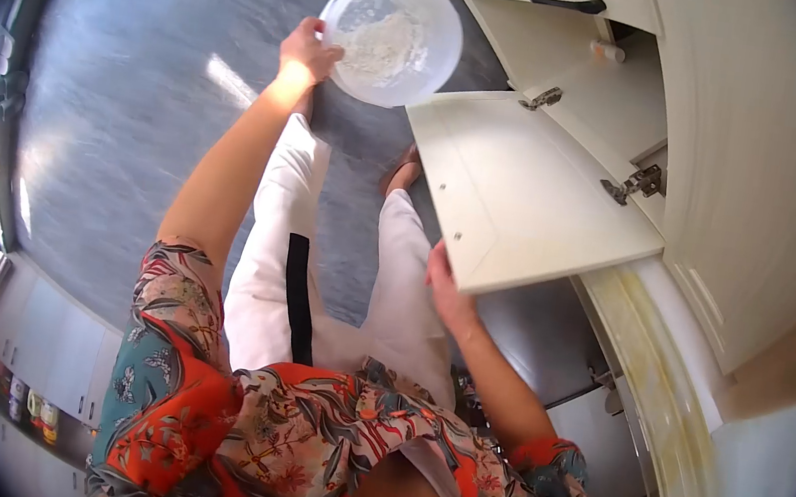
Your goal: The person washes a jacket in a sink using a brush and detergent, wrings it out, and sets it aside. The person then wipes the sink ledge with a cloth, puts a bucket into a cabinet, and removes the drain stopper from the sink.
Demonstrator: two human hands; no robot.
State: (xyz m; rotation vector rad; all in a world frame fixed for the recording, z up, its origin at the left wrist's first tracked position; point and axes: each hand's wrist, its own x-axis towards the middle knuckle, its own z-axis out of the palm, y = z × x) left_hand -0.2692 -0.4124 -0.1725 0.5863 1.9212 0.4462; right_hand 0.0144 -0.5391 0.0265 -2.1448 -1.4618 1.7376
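A white plastic bucket with white, flour-like powder in it is held out at the top of the head view. My left hand is closed on its rim, with a fingertip showing over the inner side. On the right, a cream cabinet door stands swung out on its metal hinges. The fingers of my right hand are at the door's near edge and appear to grip it; part of them is hidden behind the panel.
Inside the cabinet lies a small white container. A second cabinet front with a black handle is above it. My feet stand on the grey floor, close to the door. A yellowish marbled edge runs along the right.
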